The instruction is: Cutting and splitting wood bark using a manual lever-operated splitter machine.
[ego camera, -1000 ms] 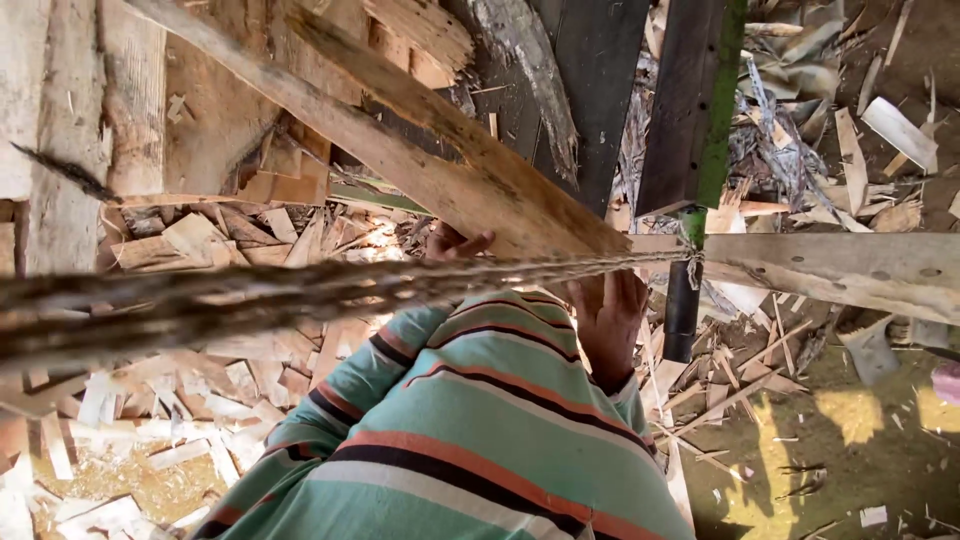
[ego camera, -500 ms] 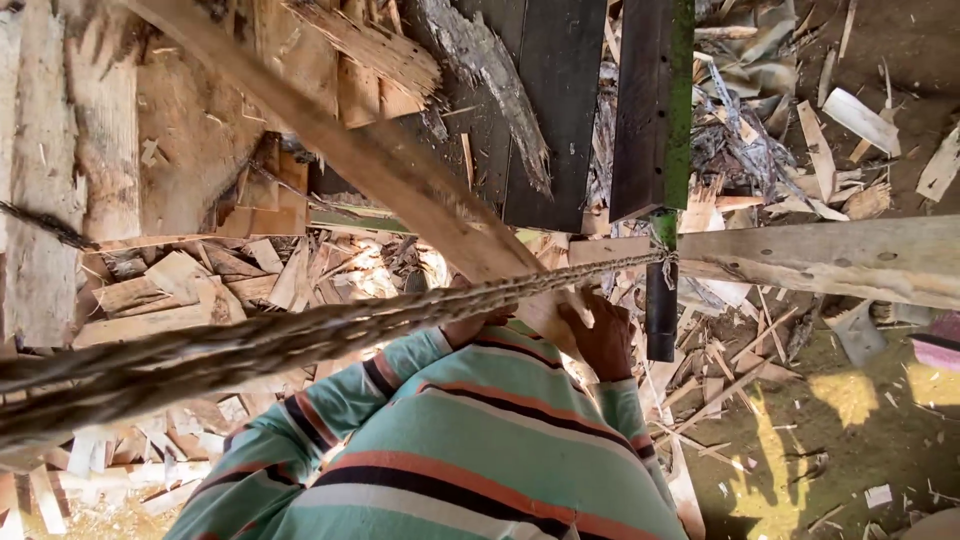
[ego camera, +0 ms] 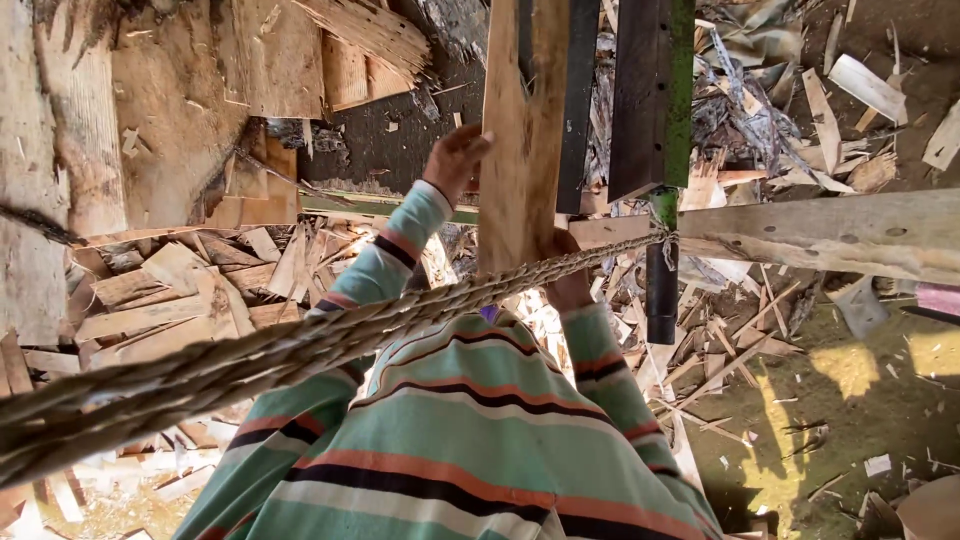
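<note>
Centre frame: my left hand [ego camera: 455, 160] and right hand [ego camera: 566, 270] grip an upright plank [ego camera: 522, 130]; a twisted rope [ego camera: 330, 335] crosses before them, wood offcuts [ego camera: 190, 285] at left.

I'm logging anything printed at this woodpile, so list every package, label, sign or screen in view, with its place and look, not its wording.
None in view: no package, label, sign or screen shows.
What is there: left hand and right hand hold an upright pale wooden plank.
Twisted straw-coloured rope runs across from lower left to a dark post with a green edge.
Bare wood offcuts lie on the ground.
</note>
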